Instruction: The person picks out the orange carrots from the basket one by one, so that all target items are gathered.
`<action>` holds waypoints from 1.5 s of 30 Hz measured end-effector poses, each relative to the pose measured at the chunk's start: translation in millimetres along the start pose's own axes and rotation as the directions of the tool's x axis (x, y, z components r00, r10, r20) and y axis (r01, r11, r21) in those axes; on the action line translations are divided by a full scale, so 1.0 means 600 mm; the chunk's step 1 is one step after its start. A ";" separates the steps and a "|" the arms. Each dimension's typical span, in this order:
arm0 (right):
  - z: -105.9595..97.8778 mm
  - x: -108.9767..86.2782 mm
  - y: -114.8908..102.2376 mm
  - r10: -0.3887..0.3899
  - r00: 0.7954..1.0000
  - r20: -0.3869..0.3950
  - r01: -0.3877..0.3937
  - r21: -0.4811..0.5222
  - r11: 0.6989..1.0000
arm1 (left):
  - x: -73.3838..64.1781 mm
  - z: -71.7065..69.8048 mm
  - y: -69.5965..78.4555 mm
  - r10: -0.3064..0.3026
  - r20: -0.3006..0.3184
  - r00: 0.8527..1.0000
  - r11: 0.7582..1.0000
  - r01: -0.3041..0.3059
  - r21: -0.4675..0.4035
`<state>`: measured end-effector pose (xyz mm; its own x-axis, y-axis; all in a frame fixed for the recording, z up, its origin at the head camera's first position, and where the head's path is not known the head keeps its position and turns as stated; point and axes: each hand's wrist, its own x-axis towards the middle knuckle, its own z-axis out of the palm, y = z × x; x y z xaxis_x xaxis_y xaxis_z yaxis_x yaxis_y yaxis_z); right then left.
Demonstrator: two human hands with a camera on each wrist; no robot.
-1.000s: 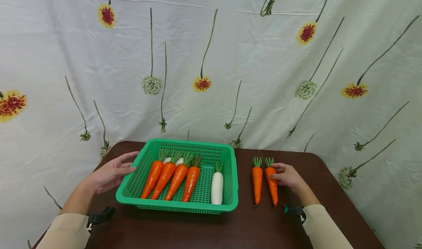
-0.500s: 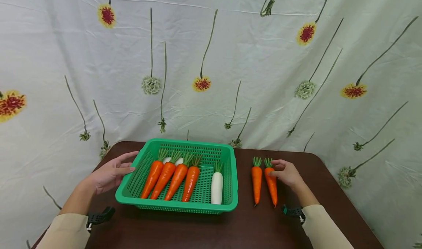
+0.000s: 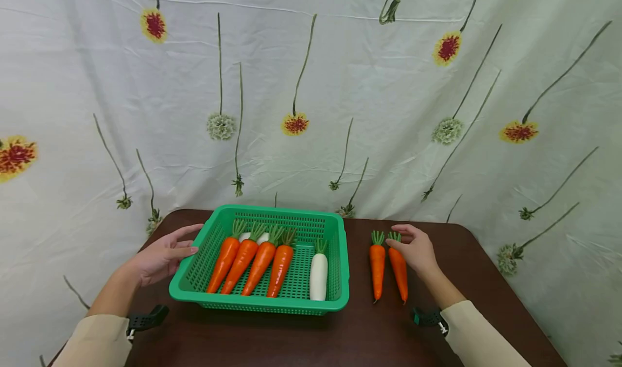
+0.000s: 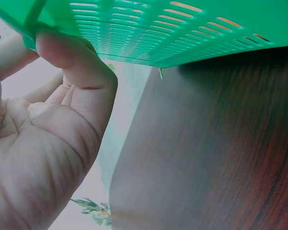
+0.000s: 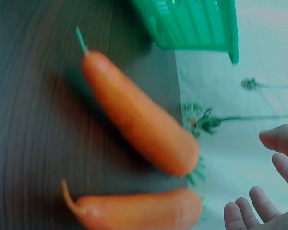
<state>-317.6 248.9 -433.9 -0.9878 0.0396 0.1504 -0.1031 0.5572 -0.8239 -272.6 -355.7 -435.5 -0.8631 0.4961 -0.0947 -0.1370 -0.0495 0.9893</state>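
At the left end of a green plastic basket (image 3: 262, 305), my left hand (image 3: 157, 259) rests with thumb and index finger on the rim. In the left wrist view, its thumb (image 4: 67, 57) lies right at the rim's lip. My right hand (image 3: 415, 248) hovers with parted fingers by the leafy top of the right-hand carrot (image 3: 398, 272). A second carrot (image 3: 377, 270) lies just to its left on the table. From the right wrist, the right hand (image 5: 278, 191) appears apart from both carrots, holding nothing.
Inside the basket, several larger carrots (image 3: 264, 262) lie side by side, partly covering white radishes. A white radish (image 3: 318, 278) lies separately at the basket's right. The dark brown table (image 3: 272, 340) ends at a curtain (image 3: 272, 167) printed with flowers.
My right hand has moved up and slightly left from the right-hand carrot's body to its leafy top, its fingers coming away. My left hand and the basket have stayed put.
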 end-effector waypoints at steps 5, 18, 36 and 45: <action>0.013 -0.009 -0.029 -0.012 0.999 0.044 0.009 0.048 0.999 | -0.002 -0.002 -0.001 0.004 0.007 1.000 1.000 -0.004 -0.009; 0.054 -0.023 -0.091 -0.074 0.980 0.186 0.044 0.159 0.986 | -0.001 0.001 0.001 -0.001 0.012 1.000 1.000 0.001 -0.028; 0.109 -0.031 -0.157 -0.212 0.889 0.407 0.114 0.252 0.961 | 0.000 0.001 0.000 -0.003 -0.010 1.000 1.000 0.003 -0.009; 0.139 -0.020 -0.190 -0.168 0.818 0.550 -0.025 0.326 0.945 | 0.001 -0.002 -0.002 -0.003 -0.007 1.000 1.000 0.003 -0.006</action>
<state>-303.9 115.7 -387.5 -0.8546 -0.5178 -0.0389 -0.1108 0.2550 -0.9606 -273.4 -356.4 -437.2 -0.8661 0.4902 -0.0980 -0.1420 -0.0533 0.9884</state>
